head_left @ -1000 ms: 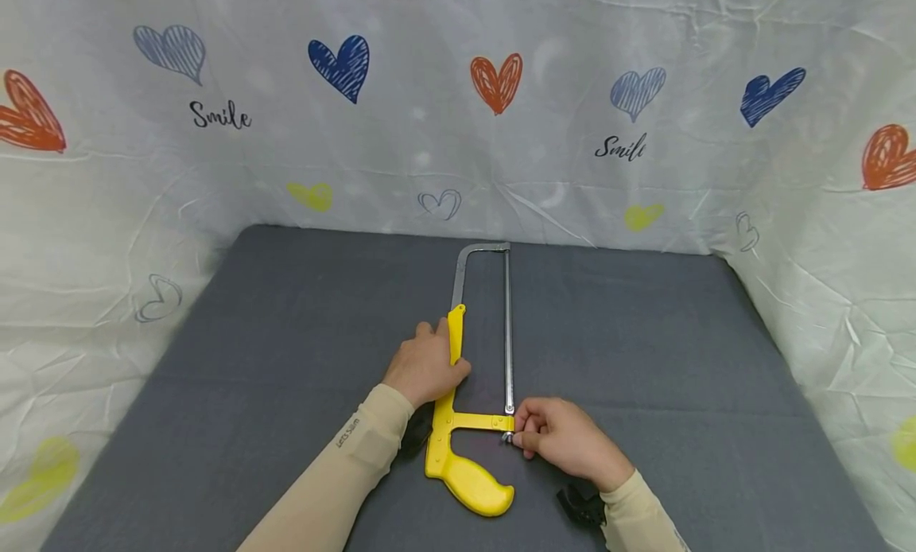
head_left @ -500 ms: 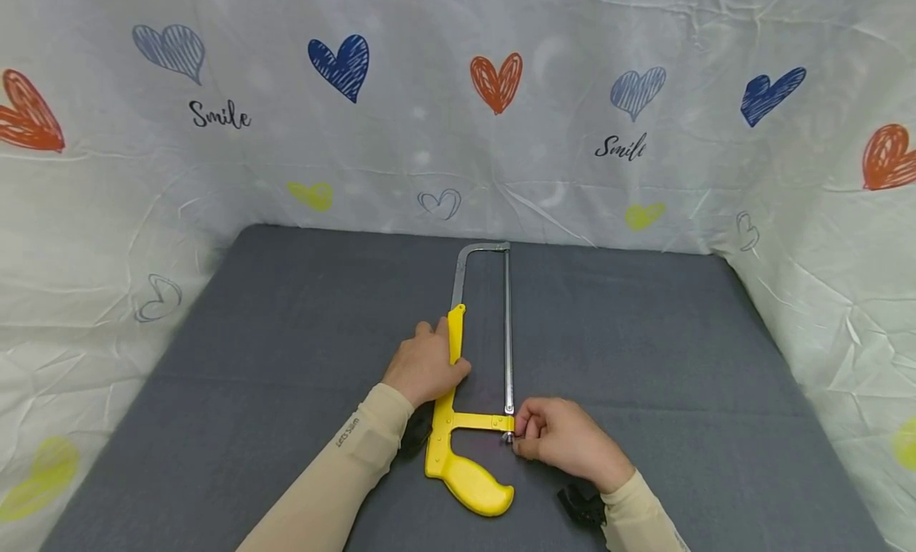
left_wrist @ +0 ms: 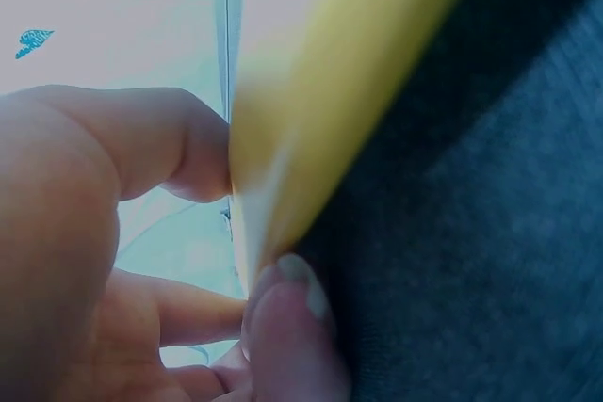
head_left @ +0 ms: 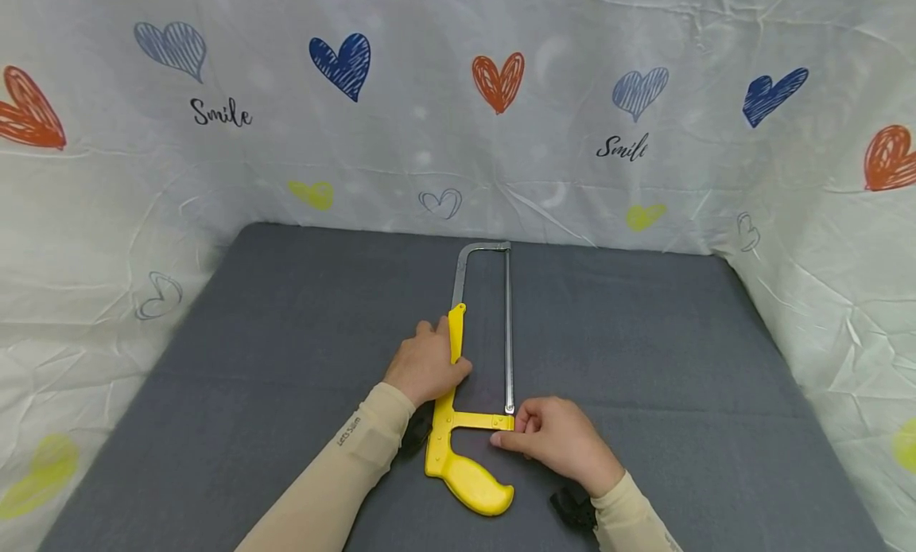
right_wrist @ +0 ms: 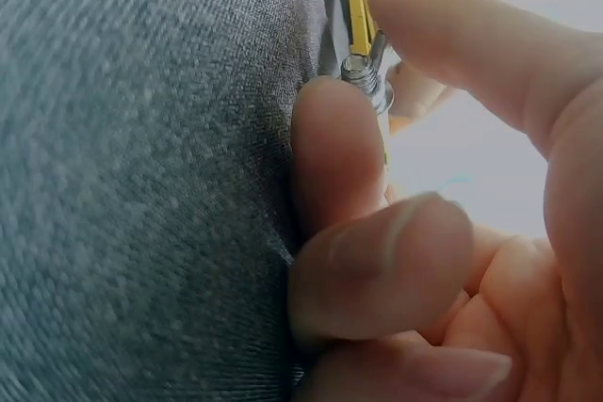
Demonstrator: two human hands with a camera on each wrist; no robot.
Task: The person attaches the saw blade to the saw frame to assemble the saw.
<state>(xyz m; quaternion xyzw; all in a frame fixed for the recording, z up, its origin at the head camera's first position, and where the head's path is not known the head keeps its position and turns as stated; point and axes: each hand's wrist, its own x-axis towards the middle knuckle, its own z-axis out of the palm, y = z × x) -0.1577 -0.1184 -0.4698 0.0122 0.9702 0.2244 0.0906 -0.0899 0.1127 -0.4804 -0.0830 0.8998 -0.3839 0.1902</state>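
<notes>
Right hand point(head_left: 554, 441) pinches threaded steel nut point(right_wrist: 363, 77)

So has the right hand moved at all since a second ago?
Yes. The right hand has slid slightly left along the hacksaw, its fingertip now under the yellow crossbar instead of at the blade end.

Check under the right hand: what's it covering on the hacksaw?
The right hand covers the hacksaw's blade end. The right wrist view shows a metal nut on a threaded stud at its fingertips. Grey mat lies beneath. How the blade is anchored is hidden.
</notes>
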